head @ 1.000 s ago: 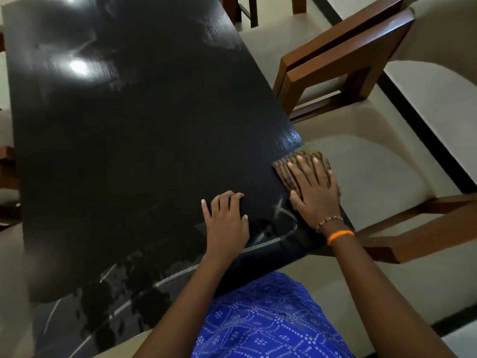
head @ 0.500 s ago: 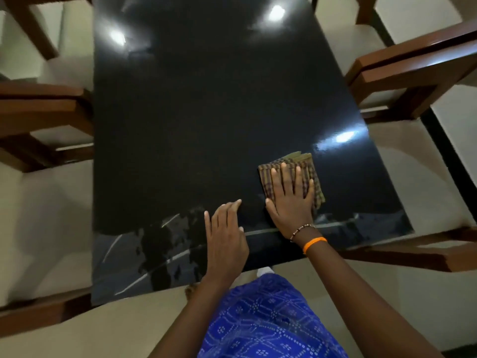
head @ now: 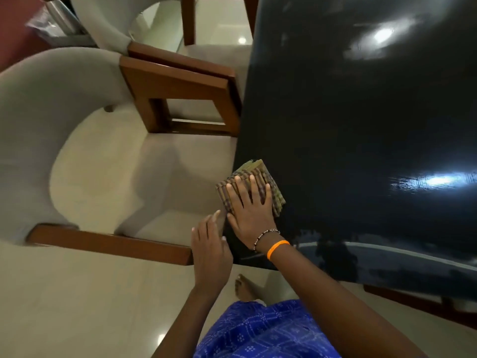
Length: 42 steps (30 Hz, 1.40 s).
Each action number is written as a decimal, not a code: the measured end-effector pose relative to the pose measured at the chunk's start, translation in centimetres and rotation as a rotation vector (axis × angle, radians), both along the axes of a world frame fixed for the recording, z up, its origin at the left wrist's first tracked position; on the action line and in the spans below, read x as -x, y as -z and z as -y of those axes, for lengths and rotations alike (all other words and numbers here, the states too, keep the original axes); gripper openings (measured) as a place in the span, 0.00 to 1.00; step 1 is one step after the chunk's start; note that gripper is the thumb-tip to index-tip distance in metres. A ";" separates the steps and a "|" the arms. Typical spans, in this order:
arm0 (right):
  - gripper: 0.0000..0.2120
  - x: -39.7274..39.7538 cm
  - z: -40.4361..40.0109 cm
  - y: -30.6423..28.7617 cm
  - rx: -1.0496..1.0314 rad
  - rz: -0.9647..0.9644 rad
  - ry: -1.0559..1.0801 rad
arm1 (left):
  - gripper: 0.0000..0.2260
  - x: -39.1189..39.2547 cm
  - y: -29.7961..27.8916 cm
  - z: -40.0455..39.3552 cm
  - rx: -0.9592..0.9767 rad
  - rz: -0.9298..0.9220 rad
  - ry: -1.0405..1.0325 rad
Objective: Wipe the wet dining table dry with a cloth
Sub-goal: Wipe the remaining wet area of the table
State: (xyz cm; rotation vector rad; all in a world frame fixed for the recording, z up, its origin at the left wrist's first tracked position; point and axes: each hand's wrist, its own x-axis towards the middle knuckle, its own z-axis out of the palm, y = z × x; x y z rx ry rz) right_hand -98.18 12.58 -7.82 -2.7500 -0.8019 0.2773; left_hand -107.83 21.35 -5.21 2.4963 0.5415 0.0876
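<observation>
A glossy black dining table [head: 361, 120] fills the right side of the view, with light glare on it. A folded brown checked cloth [head: 260, 174] lies at the table's left edge, partly over it. My right hand [head: 249, 210] presses flat on the cloth, fingers spread, with a bead bracelet and an orange band at the wrist. My left hand [head: 210, 250] rests at the table's near left corner, just beside the right hand, fingers apart and holding nothing.
A grey upholstered armchair [head: 85, 161] with wooden arms stands close against the table's left side. A second chair [head: 154, 29] stands behind it. Pale tiled floor [head: 85, 306] lies below, with my bare foot [head: 244, 288] and blue patterned garment [head: 263, 332].
My right hand slid the cloth leftward across the table, from its right edge to its left edge. My left hand shifted left to the corner. The view swung to the left.
</observation>
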 end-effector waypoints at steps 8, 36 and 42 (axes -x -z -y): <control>0.33 -9.3 0.5 1.0 0.069 0.098 -0.027 | 0.19 1.4 0.7 -4.3 0.160 -0.046 -0.009; 0.30 8.5 7.0 0.5 0.052 0.045 -0.122 | 0.13 5.6 1.2 0.8 1.119 -0.247 -0.443; 0.30 7.3 18.5 0.0 0.116 0.099 0.225 | 0.14 5.5 1.4 1.6 1.325 -0.242 -0.627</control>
